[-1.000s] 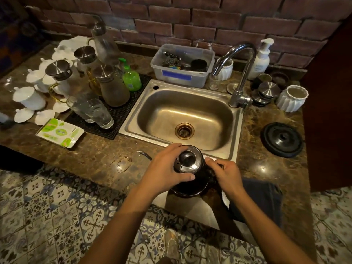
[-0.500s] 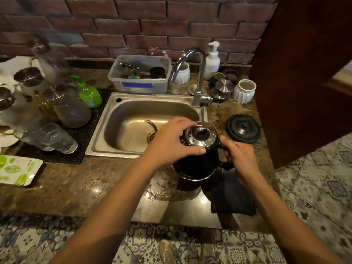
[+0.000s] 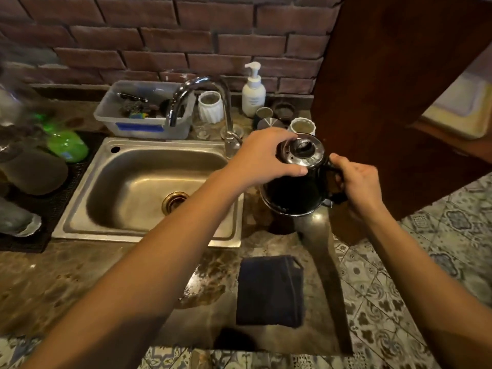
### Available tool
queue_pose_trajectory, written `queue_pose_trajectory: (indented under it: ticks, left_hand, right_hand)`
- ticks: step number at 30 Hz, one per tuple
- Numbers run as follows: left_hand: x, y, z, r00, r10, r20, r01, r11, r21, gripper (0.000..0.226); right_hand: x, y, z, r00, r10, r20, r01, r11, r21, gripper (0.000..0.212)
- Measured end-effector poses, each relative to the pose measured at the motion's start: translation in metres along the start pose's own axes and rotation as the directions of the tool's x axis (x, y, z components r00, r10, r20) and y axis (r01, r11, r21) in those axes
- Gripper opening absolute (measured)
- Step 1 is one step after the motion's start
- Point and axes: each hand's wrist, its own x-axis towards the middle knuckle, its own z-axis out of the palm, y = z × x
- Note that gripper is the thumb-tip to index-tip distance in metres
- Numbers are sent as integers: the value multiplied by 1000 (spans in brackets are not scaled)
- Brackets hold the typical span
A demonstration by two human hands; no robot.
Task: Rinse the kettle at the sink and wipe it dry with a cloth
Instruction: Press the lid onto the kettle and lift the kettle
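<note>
I hold a black kettle [image 3: 294, 191] with a shiny steel lid [image 3: 302, 150] above the counter, just right of the steel sink [image 3: 149, 182]. My left hand [image 3: 263, 157] grips the lid and upper body from the left. My right hand [image 3: 356, 179] is closed around the handle on the right. A dark folded cloth [image 3: 270, 290] lies flat on the counter near the front edge, below the kettle. The curved tap [image 3: 202, 102] stands at the sink's back right, and no water is visible. The kettle's spout is hidden behind my left hand.
A clear tub [image 3: 143, 113] of utensils sits behind the sink. A white pump bottle [image 3: 253, 90], white ribbed cups [image 3: 210, 106] and small tins stand by the brick wall. A green bottle [image 3: 68, 145] and glass jugs crowd the left mat. A wooden panel [image 3: 399, 89] rises right.
I have carried the kettle up and to the right, away from the cloth to beside the sink's right rim. The cloth now lies uncovered. My view has swung right.
</note>
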Motion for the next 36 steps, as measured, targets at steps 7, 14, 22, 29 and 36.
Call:
queue_pose_trajectory:
  ticks: [7, 14, 22, 29, 36]
  left_hand:
    - [56, -8, 47, 997, -65, 48, 64, 998, 12, 66]
    - [79, -24, 68, 989, -116, 87, 112, 992, 51, 76]
    - [85, -27, 65, 988, -127, 92, 119, 990, 79, 77]
    - [78, -29, 69, 989, -114, 93, 107, 992, 74, 79]
    - [82, -32, 78, 982, -146, 120, 133, 985, 107, 85]
  right_hand:
    - [57, 39, -24, 996, 48, -76, -53, 997, -63, 62]
    - [82, 64, -25, 992, 101, -72, -105, 993, -56, 49]
    - [89, 69, -24, 994, 108, -27, -109, 993, -53, 52]
    - [81, 73, -27, 997, 67, -25, -69, 991, -113, 55]
    - [80, 81, -29, 998, 56, -32, -59, 990, -130, 59]
